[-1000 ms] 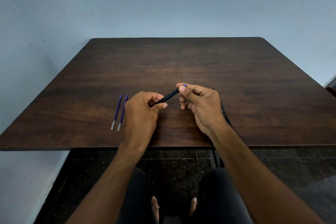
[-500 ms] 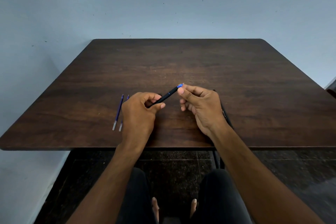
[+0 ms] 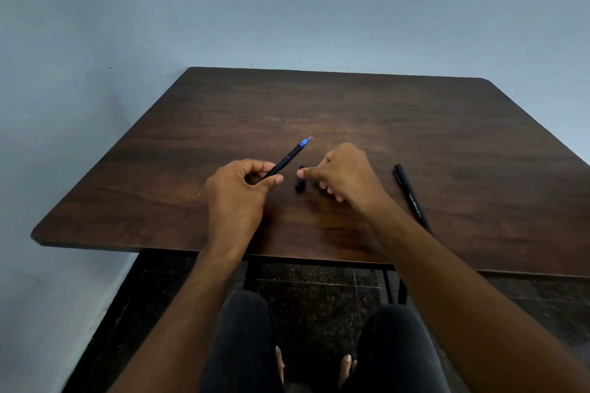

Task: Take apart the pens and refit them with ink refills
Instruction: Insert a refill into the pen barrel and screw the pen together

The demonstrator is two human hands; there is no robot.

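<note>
My left hand (image 3: 238, 191) grips a black pen (image 3: 285, 163) by its rear half. The pen is uncapped, and its blue tip points up and to the right, above the table. A short black cap (image 3: 300, 183) lies on the dark wooden table (image 3: 351, 112) just right of that hand. My right hand (image 3: 344, 175) hovers beside the cap with fingers loosely curled, its thumb tip at the cap's upper end. A second black pen (image 3: 410, 195), capped, lies to the right, partly under my right forearm. The blue refills are not visible.
A pale blue wall stands behind and to the left of the table. The near table edge (image 3: 287, 252) crosses above my knees, with the dark tiled floor and metal table legs (image 3: 392, 287) below.
My right hand has pulled the cap off the pen's tip and brought it down to the table. The view has shifted left and the refills have dropped out of sight.
</note>
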